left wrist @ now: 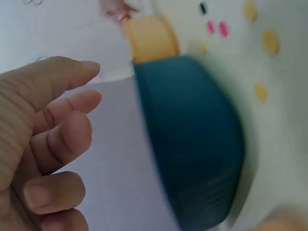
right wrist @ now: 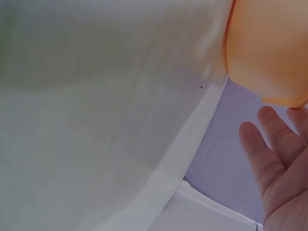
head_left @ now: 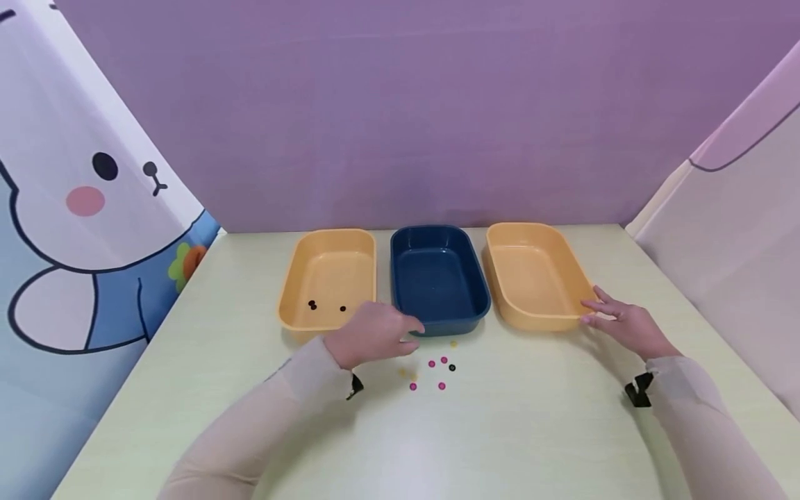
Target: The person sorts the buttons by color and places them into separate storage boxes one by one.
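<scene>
My left hand (head_left: 376,335) hovers between the left yellow tray (head_left: 289,321) and the dark blue tray (head_left: 440,326). Its fingers are loosely curled, with the thumb apart and nothing visible between them in the left wrist view. Below it on the table lie several small flat discs, like buttons: pink discs (head_left: 442,386), yellow discs (left wrist: 270,42) and a black disc (head_left: 453,368). A few black discs (head_left: 342,308) lie inside the left tray. At the right yellow tray (head_left: 531,321), my right hand (head_left: 631,329) touches the front right rim with extended fingers (right wrist: 276,127).
The three trays stand side by side at the back of the pale table (head_left: 500,437). Behind them rises a purple cloth (head_left: 425,118). A cloth with a cartoon figure (head_left: 56,229) hangs at the left, and a pale cloth (head_left: 737,243) at the right.
</scene>
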Demonstrator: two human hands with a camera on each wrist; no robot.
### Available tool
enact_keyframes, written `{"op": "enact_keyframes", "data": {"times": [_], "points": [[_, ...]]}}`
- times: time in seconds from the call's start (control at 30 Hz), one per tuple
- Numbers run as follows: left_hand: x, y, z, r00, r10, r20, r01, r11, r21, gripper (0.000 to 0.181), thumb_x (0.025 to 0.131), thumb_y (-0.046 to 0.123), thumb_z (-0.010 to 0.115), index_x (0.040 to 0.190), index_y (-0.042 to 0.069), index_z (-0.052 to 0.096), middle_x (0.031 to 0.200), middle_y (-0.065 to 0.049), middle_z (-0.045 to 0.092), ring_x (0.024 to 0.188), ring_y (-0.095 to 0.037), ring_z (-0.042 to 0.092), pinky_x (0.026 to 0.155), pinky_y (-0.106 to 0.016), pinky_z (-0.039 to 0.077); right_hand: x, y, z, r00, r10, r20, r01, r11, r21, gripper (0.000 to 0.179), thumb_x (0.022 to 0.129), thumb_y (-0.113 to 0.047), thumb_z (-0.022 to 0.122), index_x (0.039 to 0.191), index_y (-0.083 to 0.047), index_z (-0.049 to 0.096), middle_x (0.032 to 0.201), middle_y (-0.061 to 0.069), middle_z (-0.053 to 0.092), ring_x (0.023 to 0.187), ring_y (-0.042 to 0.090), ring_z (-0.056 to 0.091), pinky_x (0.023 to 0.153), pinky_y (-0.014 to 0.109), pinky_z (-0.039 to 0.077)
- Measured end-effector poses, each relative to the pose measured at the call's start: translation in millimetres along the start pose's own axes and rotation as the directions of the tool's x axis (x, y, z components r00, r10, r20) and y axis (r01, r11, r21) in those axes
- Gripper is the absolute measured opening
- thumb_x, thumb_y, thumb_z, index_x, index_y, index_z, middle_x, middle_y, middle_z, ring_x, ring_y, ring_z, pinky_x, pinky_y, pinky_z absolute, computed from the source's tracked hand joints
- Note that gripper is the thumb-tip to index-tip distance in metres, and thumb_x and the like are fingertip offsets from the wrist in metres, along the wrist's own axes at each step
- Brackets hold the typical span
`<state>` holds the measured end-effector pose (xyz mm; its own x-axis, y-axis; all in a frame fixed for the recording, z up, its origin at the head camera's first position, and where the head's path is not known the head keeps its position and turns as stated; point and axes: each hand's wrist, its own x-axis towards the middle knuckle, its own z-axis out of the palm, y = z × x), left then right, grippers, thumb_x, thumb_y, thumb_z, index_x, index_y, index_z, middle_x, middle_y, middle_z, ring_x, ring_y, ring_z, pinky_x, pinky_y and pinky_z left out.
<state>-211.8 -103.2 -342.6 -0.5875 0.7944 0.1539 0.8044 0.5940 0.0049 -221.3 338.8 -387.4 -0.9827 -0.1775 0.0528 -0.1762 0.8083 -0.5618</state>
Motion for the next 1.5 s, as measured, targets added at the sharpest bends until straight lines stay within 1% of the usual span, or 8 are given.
{"op": "enact_keyframes", "data": {"times": [0.2, 0.53, 0.73, 0.9, 1.07, 1.13, 1.23, 1.5], "points": [[20.0, 10.8, 15.0, 0.98, -0.006, 0.201, 0.02, 0.997, -0.068, 0.024, 0.091, 0.03, 0.065, 0.108, 0.016, 0.073, 0.093, 0.002, 0.073, 0.073, -0.008, 0.066, 0.056, -0.018, 0.044, 0.5, -1, 0, 1.0, 0.016, 0.01, -0.016, 1.0, -0.008, 0.055, 0.091, -0.032, 0.066, 0.127, 0.008, 0.055, 0.146, 0.029, 0.029, 0.122, 0.058, 0.035, 0.095, 0.064, 0.031], [37.3, 19.3, 26.6, 0.977, -0.013, 0.214, 0.035, 0.994, -0.1, 0.028, 0.086, 0.032, 0.073, 0.112, 0.021, 0.073, 0.103, 0.005, 0.072, 0.078, -0.007, 0.065, 0.056, -0.015, 0.042, 3.1, -1, 0, 1.0, 0.016, 0.018, -0.016, 0.999, -0.031, 0.054, 0.092, -0.032, 0.065, 0.126, 0.008, 0.055, 0.146, 0.029, 0.028, 0.123, 0.058, 0.033, 0.096, 0.064, 0.03], [45.4, 23.8, 33.5, 0.969, -0.041, 0.244, 0.055, 0.997, -0.053, 0.025, 0.086, 0.033, 0.071, 0.109, 0.026, 0.074, 0.103, 0.01, 0.071, 0.077, -0.004, 0.062, 0.057, -0.018, 0.041, 4.1, -3, -1, 1.0, 0.006, 0.017, -0.006, 0.999, -0.043, 0.053, 0.091, -0.032, 0.065, 0.125, 0.008, 0.057, 0.145, 0.03, 0.029, 0.123, 0.058, 0.034, 0.095, 0.064, 0.03], [55.5, 34.6, 34.2, 0.946, -0.075, 0.316, 0.087, 0.996, -0.025, 0.026, 0.084, 0.031, 0.073, 0.11, 0.028, 0.073, 0.104, 0.013, 0.07, 0.082, -0.004, 0.061, 0.065, -0.021, 0.044, 3.1, -1, -3, 1.0, 0.005, 0.025, -0.004, 0.998, -0.064, 0.054, 0.092, -0.032, 0.064, 0.125, 0.009, 0.056, 0.144, 0.031, 0.029, 0.121, 0.059, 0.034, 0.093, 0.064, 0.031], [60.1, 42.3, 42.7, 0.922, -0.067, 0.382, 0.071, 0.997, 0.005, 0.019, 0.08, 0.023, 0.075, 0.098, 0.027, 0.074, 0.091, 0.013, 0.068, 0.069, -0.007, 0.053, 0.06, -0.023, 0.041, 3.0, -1, -2, 1.0, -0.012, 0.016, 0.013, 0.998, -0.057, 0.052, 0.092, -0.03, 0.065, 0.123, 0.009, 0.057, 0.143, 0.031, 0.03, 0.12, 0.059, 0.036, 0.092, 0.064, 0.032], [59.6, 43.6, 46.6, 0.921, -0.056, 0.385, 0.048, 0.998, 0.031, 0.007, 0.079, 0.019, 0.073, 0.083, 0.025, 0.07, 0.08, 0.012, 0.063, 0.065, -0.009, 0.05, 0.055, -0.024, 0.039, 2.6, -2, -1, 1.0, -0.018, 0.009, 0.018, 0.999, -0.048, 0.051, 0.092, -0.029, 0.065, 0.123, 0.01, 0.058, 0.143, 0.031, 0.03, 0.12, 0.059, 0.036, 0.093, 0.064, 0.032], [57.5, 44.4, 50.3, 0.925, -0.066, 0.375, 0.045, 0.997, 0.064, 0.018, 0.08, 0.018, 0.071, 0.068, 0.024, 0.06, 0.067, 0.01, 0.054, 0.061, -0.01, 0.048, 0.051, -0.025, 0.036, 2.3, -4, 0, 1.0, -0.017, 0.006, 0.017, 0.999, -0.031, 0.05, 0.092, -0.029, 0.065, 0.122, 0.01, 0.058, 0.143, 0.031, 0.03, 0.121, 0.059, 0.035, 0.093, 0.065, 0.031], [59.8, 43.8, 53.1, 0.939, -0.033, 0.344, 0.0, 0.995, 0.098, 0.022, 0.086, 0.019, 0.068, 0.066, 0.022, 0.059, 0.066, 0.009, 0.055, 0.06, -0.009, 0.05, 0.051, -0.024, 0.038, 1.2, -5, -1, 0.999, 0.025, 0.026, -0.025, 1.0, -0.014, 0.053, 0.093, -0.032, 0.063, 0.124, 0.01, 0.056, 0.146, 0.029, 0.026, 0.124, 0.058, 0.032, 0.095, 0.065, 0.029]]}}
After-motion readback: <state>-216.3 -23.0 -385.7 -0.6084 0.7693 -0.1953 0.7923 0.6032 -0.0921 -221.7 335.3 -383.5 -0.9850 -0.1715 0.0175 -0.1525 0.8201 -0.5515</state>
